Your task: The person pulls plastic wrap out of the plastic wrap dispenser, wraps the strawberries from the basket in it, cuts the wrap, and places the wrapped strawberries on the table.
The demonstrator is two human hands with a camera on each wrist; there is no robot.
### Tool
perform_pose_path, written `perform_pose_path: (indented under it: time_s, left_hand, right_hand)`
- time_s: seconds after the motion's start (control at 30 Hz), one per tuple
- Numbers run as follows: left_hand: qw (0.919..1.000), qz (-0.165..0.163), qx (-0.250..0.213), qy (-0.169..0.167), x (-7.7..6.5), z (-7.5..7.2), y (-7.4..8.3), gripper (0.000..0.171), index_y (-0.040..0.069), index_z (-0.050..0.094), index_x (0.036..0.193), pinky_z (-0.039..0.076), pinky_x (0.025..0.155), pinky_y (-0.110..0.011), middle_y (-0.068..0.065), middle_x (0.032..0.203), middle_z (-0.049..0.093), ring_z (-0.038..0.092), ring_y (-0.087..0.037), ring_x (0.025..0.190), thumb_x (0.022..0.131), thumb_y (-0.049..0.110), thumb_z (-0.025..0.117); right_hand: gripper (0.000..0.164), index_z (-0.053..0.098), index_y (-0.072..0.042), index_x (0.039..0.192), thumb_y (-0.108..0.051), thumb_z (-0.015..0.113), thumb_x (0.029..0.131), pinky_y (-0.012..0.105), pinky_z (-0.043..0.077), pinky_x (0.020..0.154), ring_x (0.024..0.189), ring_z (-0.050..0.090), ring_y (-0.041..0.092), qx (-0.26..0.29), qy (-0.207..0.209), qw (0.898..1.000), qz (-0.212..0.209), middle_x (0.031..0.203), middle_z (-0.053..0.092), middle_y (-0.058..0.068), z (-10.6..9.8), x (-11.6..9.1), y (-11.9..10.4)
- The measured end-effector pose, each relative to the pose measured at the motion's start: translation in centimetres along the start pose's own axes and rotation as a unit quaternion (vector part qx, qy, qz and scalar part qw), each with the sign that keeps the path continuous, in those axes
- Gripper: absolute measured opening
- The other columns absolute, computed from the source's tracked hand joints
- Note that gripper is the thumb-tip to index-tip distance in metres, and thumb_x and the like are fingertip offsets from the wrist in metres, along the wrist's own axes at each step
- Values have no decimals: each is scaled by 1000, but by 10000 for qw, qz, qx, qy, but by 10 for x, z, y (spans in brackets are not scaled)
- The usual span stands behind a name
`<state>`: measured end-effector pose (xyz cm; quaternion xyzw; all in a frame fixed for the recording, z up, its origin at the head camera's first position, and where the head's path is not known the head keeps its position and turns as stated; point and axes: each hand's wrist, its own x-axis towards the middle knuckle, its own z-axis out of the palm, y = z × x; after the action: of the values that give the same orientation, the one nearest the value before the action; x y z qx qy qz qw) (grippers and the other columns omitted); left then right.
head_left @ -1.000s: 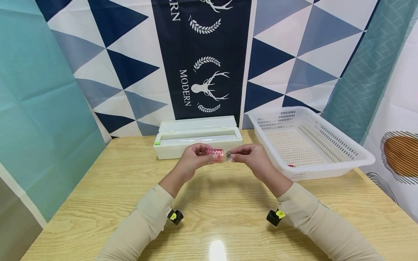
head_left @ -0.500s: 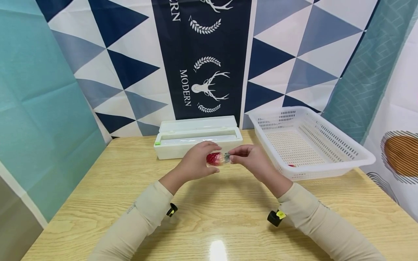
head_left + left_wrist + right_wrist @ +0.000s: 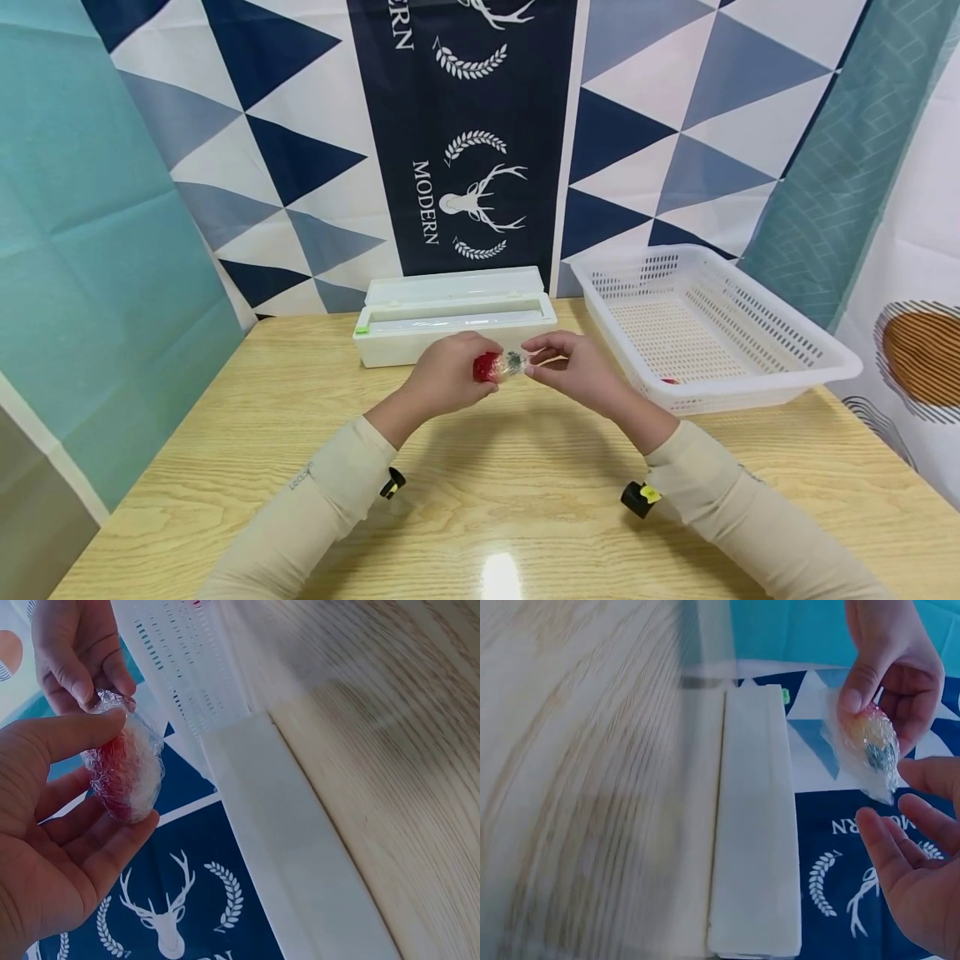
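Observation:
A red strawberry (image 3: 486,367) with a pale yellow part and a green leafy end is wrapped in crinkled cling film. My left hand (image 3: 452,375) grips its red end between thumb and fingers, above the table. In the left wrist view the wrapped strawberry (image 3: 126,769) shows loose film gathered at its far end. My right hand (image 3: 579,373) is at the green end, thumb and fingers spread apart around the film's tip. The right wrist view shows a gap between the right hand's digits beside the film-wrapped strawberry (image 3: 874,739).
Behind the hands stands a long white cling film box (image 3: 457,343), its lid raised and a film roll (image 3: 465,321) inside. At the right is a white perforated basket (image 3: 750,387) with a small red thing (image 3: 670,381) in it. A patterned cloth hangs behind the wooden table (image 3: 495,483).
My left hand has opened around the strawberry, then closed on it again further over its red end. The right hand's pinch on the film end has loosened, with its fingers spreading.

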<state>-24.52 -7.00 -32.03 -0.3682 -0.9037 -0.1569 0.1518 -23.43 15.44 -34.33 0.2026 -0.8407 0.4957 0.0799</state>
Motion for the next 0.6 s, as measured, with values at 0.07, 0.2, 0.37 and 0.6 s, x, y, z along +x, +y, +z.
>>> perform_pose_path:
  time_s: [0.07,0.2,0.37,0.6]
  left_hand:
    - [10000,-85,17,-24,-2,-1,-1,44,10,69,116,53,81,-30,-3,108,68,62,-16,93,77,23,84]
    - [9998,-169,54,-46,-8,-5,-5,44,9,69,115,54,82,-30,-3,109,68,62,-17,96,76,22,84]
    - [9997,-241,55,-4,-17,-8,-13,43,8,70,114,54,83,-32,-4,109,68,62,-18,96,75,21,85]
    - [9991,-422,1,43,-35,-10,-26,43,8,70,112,54,80,-32,-4,107,68,62,-18,94,74,20,86]
  right_hand:
    - [34,66,1,117,-3,75,84,34,56,83,100,65,32,-427,-36,9982,-423,114,63,16,-1,-1,0]
    - [37,66,-1,116,-6,79,81,37,57,82,96,65,29,-1419,8,9817,-1267,113,63,13,-3,-3,-2]
    - [39,66,-1,115,-8,80,80,40,57,79,97,63,27,-2144,59,9586,-1872,113,63,11,-5,-4,-1]
    - [42,67,-3,117,-16,81,79,44,51,89,104,61,28,-2789,-7,9374,-2085,116,63,12,-7,-5,1]
